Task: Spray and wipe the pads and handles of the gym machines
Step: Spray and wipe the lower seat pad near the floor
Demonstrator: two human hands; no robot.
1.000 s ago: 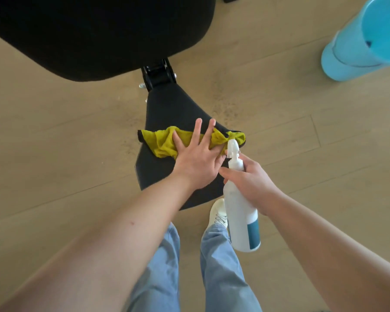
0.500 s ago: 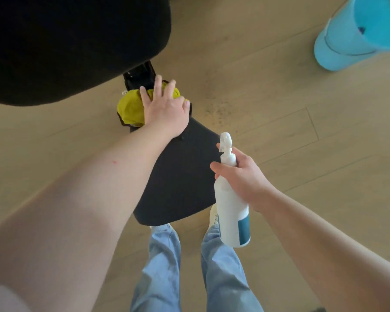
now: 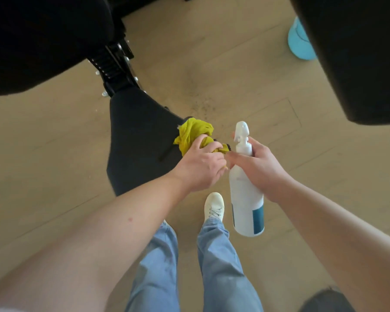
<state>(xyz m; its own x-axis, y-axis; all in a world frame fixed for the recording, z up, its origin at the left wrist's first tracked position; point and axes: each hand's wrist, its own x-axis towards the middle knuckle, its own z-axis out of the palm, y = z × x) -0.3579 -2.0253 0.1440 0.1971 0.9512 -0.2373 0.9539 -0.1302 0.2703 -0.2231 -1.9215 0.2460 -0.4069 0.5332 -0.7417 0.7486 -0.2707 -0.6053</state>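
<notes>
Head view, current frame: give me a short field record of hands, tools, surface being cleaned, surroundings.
left hand: grips bunched yellow cloth at the seat pad's right edge
right hand: holds white spray bottle near its neck, nozzle up
surface: black seat pad, bracket joining it to a larger black pad
surroundings: wooden floor, light blue object at upper right

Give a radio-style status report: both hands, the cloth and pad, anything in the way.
Left hand grips bunched yellow cloth at right edge of seat pad. Right hand holds spray bottle upright, beside the cloth. Nothing blocking the pad.
</notes>
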